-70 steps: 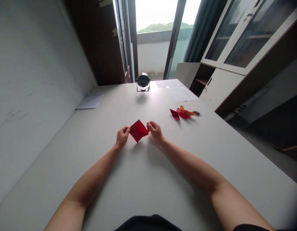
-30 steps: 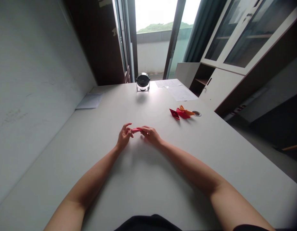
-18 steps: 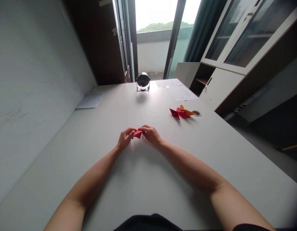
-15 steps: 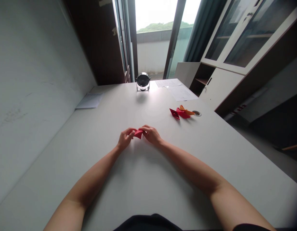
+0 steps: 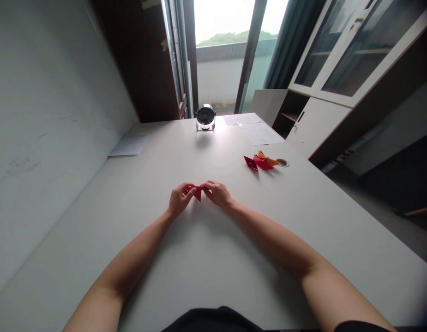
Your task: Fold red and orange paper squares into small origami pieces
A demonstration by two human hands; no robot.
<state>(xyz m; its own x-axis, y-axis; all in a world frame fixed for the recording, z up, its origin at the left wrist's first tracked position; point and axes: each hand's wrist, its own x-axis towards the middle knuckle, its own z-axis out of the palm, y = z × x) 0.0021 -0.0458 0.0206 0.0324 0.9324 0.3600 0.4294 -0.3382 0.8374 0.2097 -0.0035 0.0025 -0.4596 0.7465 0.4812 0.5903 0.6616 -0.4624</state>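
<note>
Between my two hands is a small piece of folded red paper (image 5: 198, 193), a pointed flap of it hanging down toward me. My left hand (image 5: 179, 198) pinches its left end between thumb and fingers. At its right end, my right hand (image 5: 217, 193) grips the top edge with the fingertips. Parts of the paper are hidden behind the fingers. Farther off to the right lie a red folded paper boat shape (image 5: 251, 163) and, beside it, red and orange folded paper pieces (image 5: 265, 161) heaped together.
The white table (image 5: 213, 276) runs along a wall on the left. A round black and silver device (image 5: 205, 117) stands at the far end. Paper sheets (image 5: 263, 133) lie at the back right, another sheet (image 5: 128, 144) by the wall. A round cable hole (image 5: 283, 163) adjoins the orange paper.
The red paper has turned between my fingers: its top edge now lies straighter and a pointed flap hangs lower. Both hands stay nearly in place.
</note>
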